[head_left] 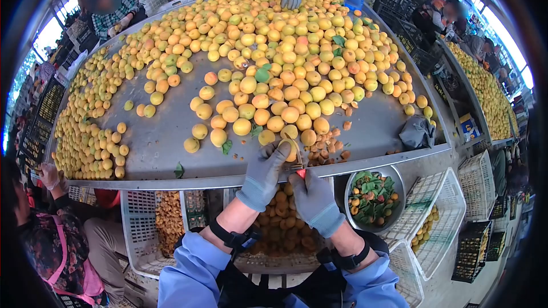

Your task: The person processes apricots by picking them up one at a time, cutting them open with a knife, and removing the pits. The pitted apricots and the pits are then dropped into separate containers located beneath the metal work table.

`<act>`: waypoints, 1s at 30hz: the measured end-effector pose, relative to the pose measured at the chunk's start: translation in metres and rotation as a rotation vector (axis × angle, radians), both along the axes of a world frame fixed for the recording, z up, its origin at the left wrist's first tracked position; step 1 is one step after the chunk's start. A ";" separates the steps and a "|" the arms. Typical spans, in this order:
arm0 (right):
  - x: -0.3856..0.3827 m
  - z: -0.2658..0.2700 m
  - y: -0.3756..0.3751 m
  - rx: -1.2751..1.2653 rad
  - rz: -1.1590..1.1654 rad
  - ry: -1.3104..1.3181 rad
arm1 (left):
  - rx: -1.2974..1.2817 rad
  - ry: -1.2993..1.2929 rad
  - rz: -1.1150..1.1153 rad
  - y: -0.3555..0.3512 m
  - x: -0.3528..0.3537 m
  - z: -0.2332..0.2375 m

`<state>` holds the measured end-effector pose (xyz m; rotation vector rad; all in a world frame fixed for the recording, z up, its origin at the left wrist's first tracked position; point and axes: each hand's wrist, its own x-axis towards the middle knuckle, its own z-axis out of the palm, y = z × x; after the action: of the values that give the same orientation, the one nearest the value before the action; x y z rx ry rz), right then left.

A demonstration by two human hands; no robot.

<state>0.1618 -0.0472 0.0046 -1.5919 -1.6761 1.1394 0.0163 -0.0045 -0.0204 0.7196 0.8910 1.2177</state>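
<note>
Below the near edge of the counter point(160, 142), between the person's knees, sits a pile of fruit point(285, 231); working above it makes sense, since anything dropped should land there. Just over that edge, the right hand point(315, 197) has its grip clamped on a red-handled tool point(301, 173), and the left hand point(264, 172) has its grip closed on an apricot point(292, 151), both gloved and close together. Whether the tool's thin tip touches the flesh is too small to tell. The left fingertips would best sit behind the fruit, away from the tip, pressing just enough to steady it without bruising. Small, slow strokes would suit such soft flesh. Farther in on the counter lie orange pieces point(325, 145), best left apart from the whole apricots point(274, 74) heaped toward its far side.
</note>
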 end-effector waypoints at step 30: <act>-0.008 -0.025 0.007 0.279 0.011 0.076 | 0.085 -0.075 -0.009 -0.008 0.004 0.015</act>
<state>0.1539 -0.0405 -0.0207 -1.3512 -1.7109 0.9120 0.0200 -0.0129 -0.0052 0.7406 0.7775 1.2726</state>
